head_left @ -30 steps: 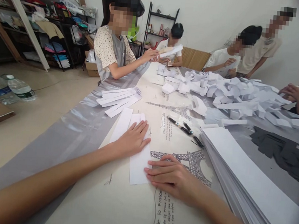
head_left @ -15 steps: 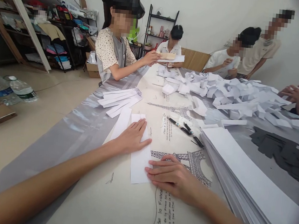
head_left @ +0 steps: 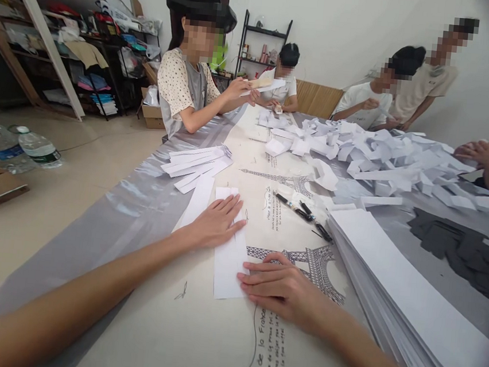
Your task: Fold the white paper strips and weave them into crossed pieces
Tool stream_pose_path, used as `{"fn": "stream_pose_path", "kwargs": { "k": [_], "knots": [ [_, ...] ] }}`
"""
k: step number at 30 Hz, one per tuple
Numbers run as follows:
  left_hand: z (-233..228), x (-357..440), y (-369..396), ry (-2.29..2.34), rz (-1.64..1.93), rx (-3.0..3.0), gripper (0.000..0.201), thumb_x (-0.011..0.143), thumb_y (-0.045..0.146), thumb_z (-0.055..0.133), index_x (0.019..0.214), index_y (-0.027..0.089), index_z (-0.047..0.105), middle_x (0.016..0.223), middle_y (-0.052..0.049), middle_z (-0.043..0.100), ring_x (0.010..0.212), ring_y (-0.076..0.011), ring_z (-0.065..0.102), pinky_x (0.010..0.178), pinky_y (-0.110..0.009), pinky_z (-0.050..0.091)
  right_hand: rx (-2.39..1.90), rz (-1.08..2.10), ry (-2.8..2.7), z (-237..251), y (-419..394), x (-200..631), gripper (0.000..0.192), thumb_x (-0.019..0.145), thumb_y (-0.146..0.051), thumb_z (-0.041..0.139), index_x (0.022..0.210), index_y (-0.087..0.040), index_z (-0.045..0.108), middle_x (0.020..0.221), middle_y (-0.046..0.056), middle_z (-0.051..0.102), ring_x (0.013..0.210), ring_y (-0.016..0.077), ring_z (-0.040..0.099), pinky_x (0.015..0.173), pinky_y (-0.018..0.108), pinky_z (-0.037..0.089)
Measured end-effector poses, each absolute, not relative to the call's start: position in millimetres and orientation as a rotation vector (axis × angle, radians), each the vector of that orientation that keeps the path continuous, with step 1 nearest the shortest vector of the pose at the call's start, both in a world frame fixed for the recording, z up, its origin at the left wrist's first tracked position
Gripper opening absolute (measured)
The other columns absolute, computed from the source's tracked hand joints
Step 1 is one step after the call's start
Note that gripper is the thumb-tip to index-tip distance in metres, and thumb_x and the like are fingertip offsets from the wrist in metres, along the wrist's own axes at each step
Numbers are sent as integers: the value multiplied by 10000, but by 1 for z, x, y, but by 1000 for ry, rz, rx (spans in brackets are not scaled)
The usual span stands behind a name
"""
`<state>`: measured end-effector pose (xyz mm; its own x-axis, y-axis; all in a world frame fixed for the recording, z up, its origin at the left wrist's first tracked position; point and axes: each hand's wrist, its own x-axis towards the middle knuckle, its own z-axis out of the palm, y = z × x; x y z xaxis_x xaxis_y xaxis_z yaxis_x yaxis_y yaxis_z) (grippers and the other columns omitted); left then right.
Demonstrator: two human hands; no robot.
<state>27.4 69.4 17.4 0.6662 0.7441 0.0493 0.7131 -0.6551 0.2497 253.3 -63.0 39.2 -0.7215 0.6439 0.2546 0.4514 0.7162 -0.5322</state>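
In the head view a long white paper strip (head_left: 228,250) lies flat on the printed tablecloth (head_left: 195,340), running away from the person, its far end folded into a short doubled flap; the left hand (head_left: 216,222) lies open, palm down, on the strip's upper half, and the right hand (head_left: 283,287) rests flat with fingers extended, fingertips pressing the strip's near right edge. The cloth bears Eiffel Tower drawings and script; beside the right wrist the words "de la" can be read, the rest too small to tell. A tall stack of white strips (head_left: 406,297) sits close on the right; two black pens (head_left: 302,211) lie beyond the hands; loose strips (head_left: 194,164) lie to the left; bare cloth stays open near the table's front edge.
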Motion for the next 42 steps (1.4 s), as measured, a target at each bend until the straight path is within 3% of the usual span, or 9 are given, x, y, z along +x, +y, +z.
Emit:
{"fn": "stream_pose_path", "kwargs": {
  "k": [4,8,12,24,29,32,35,39,42],
  "knots": [
    [13,30,72,1238,289,2686,584,1078,368,173,1593,108,265,1696,-142,220,1574,-252,210,1252,-437,202,-844,620,-2498,37,-63,254,277,1032,-263,619,1293,-313,699,1219,-1,768,1283,220,647,1066,424,440],
    [13,30,69,1290,409,2650,625,1061,401,265,1579,54,226,1679,-215,229,1554,-287,264,1235,-437,259,-840,606,-2500,34,-62,255,260,1038,-281,610,1278,-308,706,1230,5,763,1290,215,641,1073,423,433],
    [13,29,68,1272,417,2677,569,1064,375,265,1538,63,307,1661,-205,291,1548,-293,278,1236,-440,256,-832,613,-2500,34,-62,255,240,1040,-278,608,1255,-290,713,1233,-7,764,1295,201,638,1071,421,426],
    [22,26,73,1275,189,2604,645,1081,488,211,1625,142,236,1715,-98,135,1591,-250,136,1265,-439,163,-809,593,-2505,35,-62,254,229,1049,-270,592,1237,-273,722,1223,0,768,1295,208,638,1062,410,421],
    [22,25,74,1272,204,2579,614,1077,500,228,1620,216,257,1718,-64,138,1592,-252,139,1257,-456,170,-787,567,-2510,33,-62,255,222,1043,-274,605,1229,-263,725,1237,-6,761,1298,207,635,1061,406,408],
    [20,26,72,1271,286,2566,606,1070,487,274,1610,213,256,1715,-82,173,1586,-258,169,1257,-460,182,-787,571,-2510,33,-62,255,221,1042,-269,608,1231,-261,721,1246,-12,757,1302,201,632,1064,403,399],
    [16,26,70,1318,487,2510,649,1049,484,362,1585,143,229,1705,-167,181,1573,-295,209,1241,-476,242,-796,590,-2497,32,-62,255,229,1043,-278,607,1245,-270,714,1249,-9,756,1301,199,633,1071,403,398],
    [9,26,74,1361,707,2404,436,1063,289,262,1446,113,373,1561,-227,403,1407,-311,491,1146,-478,401,-795,598,-2482,30,-62,256,238,1040,-268,609,1249,-297,718,1239,-11,761,1294,207,639,1069,416,407],
    [7,23,81,1325,724,2421,397,1060,244,242,1368,137,469,1526,-193,448,1395,-292,502,1148,-461,409,-794,597,-2486,29,-62,256,237,1027,-249,630,1237,-303,726,1248,-24,758,1298,200,635,1077,411,404]
  ]
}}
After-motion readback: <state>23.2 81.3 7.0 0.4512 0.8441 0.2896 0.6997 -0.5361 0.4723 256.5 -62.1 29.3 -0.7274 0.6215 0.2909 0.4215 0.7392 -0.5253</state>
